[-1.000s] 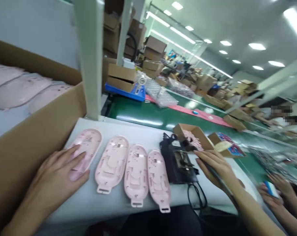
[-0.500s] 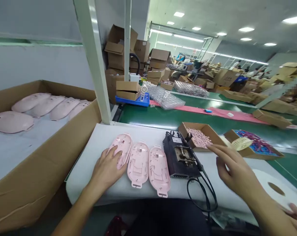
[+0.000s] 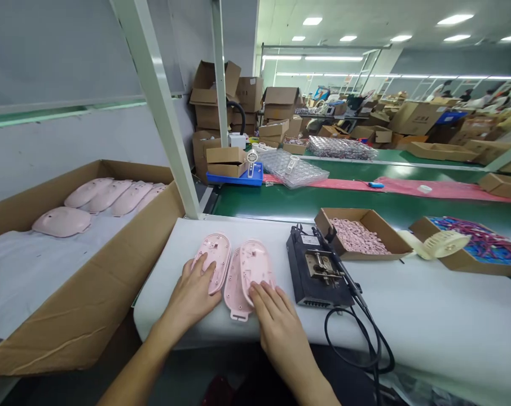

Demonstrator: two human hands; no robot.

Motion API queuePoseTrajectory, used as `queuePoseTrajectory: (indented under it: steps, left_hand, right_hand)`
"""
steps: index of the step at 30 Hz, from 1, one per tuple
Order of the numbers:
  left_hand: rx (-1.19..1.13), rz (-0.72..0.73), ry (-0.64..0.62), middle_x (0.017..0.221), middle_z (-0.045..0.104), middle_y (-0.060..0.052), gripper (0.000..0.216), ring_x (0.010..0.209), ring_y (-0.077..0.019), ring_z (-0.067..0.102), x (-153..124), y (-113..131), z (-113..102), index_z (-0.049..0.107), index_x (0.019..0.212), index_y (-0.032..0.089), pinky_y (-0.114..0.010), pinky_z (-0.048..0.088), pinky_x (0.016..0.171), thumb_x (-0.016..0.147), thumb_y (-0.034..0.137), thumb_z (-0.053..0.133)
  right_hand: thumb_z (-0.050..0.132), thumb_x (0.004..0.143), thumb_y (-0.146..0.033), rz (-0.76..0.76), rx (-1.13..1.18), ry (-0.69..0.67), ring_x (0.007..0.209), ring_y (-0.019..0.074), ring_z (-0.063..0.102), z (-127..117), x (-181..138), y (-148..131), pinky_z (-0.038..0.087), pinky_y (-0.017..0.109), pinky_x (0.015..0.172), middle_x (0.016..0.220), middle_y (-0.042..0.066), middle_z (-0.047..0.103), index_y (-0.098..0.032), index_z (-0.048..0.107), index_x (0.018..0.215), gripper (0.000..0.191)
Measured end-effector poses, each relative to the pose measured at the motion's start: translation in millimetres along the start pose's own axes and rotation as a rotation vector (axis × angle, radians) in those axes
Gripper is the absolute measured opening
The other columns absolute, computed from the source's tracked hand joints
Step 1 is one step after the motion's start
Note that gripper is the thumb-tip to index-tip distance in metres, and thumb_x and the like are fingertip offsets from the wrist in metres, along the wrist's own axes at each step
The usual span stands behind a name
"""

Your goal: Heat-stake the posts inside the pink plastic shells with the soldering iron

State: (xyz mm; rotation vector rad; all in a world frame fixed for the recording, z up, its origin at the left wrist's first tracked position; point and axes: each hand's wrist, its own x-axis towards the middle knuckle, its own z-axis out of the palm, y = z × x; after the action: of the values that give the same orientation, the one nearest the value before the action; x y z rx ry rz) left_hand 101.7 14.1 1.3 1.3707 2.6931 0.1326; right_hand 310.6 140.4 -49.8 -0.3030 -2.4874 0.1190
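Observation:
Three pink plastic shells lie with their inner sides up on the white-covered bench. My left hand (image 3: pixel 192 296) is on the left shell (image 3: pixel 219 254), with its fingers over the inside and the thumb at the near edge. My right hand (image 3: pixel 276 321) has its fingers closed on the near end of the right shell (image 3: pixel 255 259), its thumb hidden. That shell partly covers the middle shell (image 3: pixel 232 287), whose slotted end tab shows at the front. Right of them stands a black box-shaped device (image 3: pixel 317 270) with a metal fixture and a cable-fed pen-like tool.
A carton (image 3: pixel 61 270) of pink covers stands at left beside a metal post (image 3: pixel 164 113). Boxes of small pink parts (image 3: pixel 359 237) and coloured wires (image 3: pixel 484 242) sit at right, with a cream fan-like part (image 3: pixel 445 243) between. Black cables (image 3: pixel 357 324) loop over the front edge.
My right hand has come left from near the small-parts box to the right shell. That shell now overlaps the middle one. My left hand stays on the left shell. The view has shifted.

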Motion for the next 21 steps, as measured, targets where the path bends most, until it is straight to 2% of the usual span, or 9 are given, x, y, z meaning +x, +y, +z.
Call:
queuePoseTrajectory:
  steps: [3,5,6,8,11,13,17,19,21]
  left_hand:
    - [-0.015,-0.008,0.008,0.161,0.037,-0.018,0.067,0.144,-0.0441,0.033,-4.3,1.6,2.3,0.054,0.147,0.011,-0.053,0.038,0.114,0.085,0.037,0.06]
    - [-0.032,-0.016,0.01,0.162,0.037,-0.017,0.066,0.145,-0.0447,0.032,-8.0,1.7,3.2,0.055,0.146,0.011,-0.056,0.039,0.114,0.086,0.038,0.059]
    - [-0.043,-0.02,0.009,0.162,0.036,-0.017,0.066,0.146,-0.0446,0.031,-10.4,1.1,3.2,0.055,0.147,0.011,-0.057,0.038,0.114,0.086,0.039,0.058]
    - [-0.08,-0.024,-0.006,0.163,0.035,-0.016,0.069,0.149,-0.044,0.028,-16.2,-1.8,2.0,0.052,0.148,0.011,-0.058,0.034,0.118,0.086,0.041,0.058]
    - [-0.238,-0.012,-0.044,0.166,0.029,-0.013,0.08,0.154,-0.0401,0.02,-23.0,-12.4,-2.3,0.043,0.155,0.014,-0.056,0.027,0.124,0.086,0.05,0.06]
    - [-0.437,-0.025,-0.008,0.167,0.027,-0.01,0.084,0.156,-0.0355,0.019,-20.2,-23.2,-5.2,0.039,0.157,0.018,-0.054,0.022,0.127,0.086,0.058,0.06]
    - [-0.894,-0.165,0.195,0.164,0.035,-0.012,0.085,0.155,-0.0298,0.026,8.5,-42.8,-7.3,0.043,0.153,0.016,-0.048,0.013,0.13,0.087,0.069,0.052]
    - [-0.996,-0.188,0.238,0.161,0.04,-0.015,0.083,0.152,-0.0295,0.032,26.1,-45.2,-7.7,0.047,0.149,0.013,-0.046,0.018,0.129,0.089,0.071,0.044]
    - [-1.047,-0.185,0.266,0.155,0.048,-0.015,0.079,0.149,-0.0299,0.039,38.0,-43.0,-7.9,0.053,0.142,0.015,-0.043,0.028,0.126,0.089,0.072,0.043]
  right_hand:
    - [0.052,0.099,-0.03,-0.017,0.054,-0.1,0.133,0.0317,0.054,5.3,13.5,-10.6,0.039,0.054,0.117,0.143,0.006,0.061,-0.019,0.057,0.14,0.043]
    - [0.062,0.094,-0.05,-0.029,0.061,-0.177,0.133,0.039,0.052,12.2,15.9,-14.4,0.044,0.064,0.11,0.146,0.008,0.058,-0.019,0.054,0.143,0.058]
    - [0.066,0.092,-0.051,-0.047,0.062,-0.192,0.133,0.0409,0.051,15.9,15.8,-14.4,0.048,0.064,0.107,0.147,0.009,0.057,-0.019,0.053,0.144,0.063]
    - [0.067,0.092,-0.032,-0.097,0.064,-0.167,0.132,0.0386,0.053,22.2,15.7,-10.8,0.055,0.057,0.103,0.146,0.01,0.058,-0.017,0.054,0.143,0.054]
    - [0.051,0.09,-0.002,-0.132,0.08,-0.037,0.131,0.0309,0.055,26.0,23.7,-3.3,0.059,0.044,0.103,0.141,0.011,0.062,-0.011,0.056,0.14,0.051]
    - [0.047,0.091,-0.001,-0.125,0.096,0.053,0.132,0.0292,0.055,26.3,37.5,-2.9,0.058,0.042,0.104,0.139,0.012,0.063,-0.009,0.055,0.14,0.05]
    - [0.045,0.093,-0.001,-0.226,0.12,0.18,0.132,0.0297,0.054,33.2,75.1,-21.7,0.057,0.043,0.106,0.137,0.013,0.064,-0.008,0.057,0.137,0.047]
    - [0.047,0.095,-0.005,-0.27,0.108,0.208,0.132,0.0299,0.055,40.2,91.1,-33.5,0.056,0.042,0.107,0.137,0.012,0.064,-0.008,0.058,0.136,0.043]
    - [0.049,0.098,-0.011,-0.312,0.113,0.168,0.129,0.0258,0.058,44.6,101.8,-39.3,0.053,0.038,0.11,0.134,0.01,0.066,-0.01,0.059,0.134,0.037]
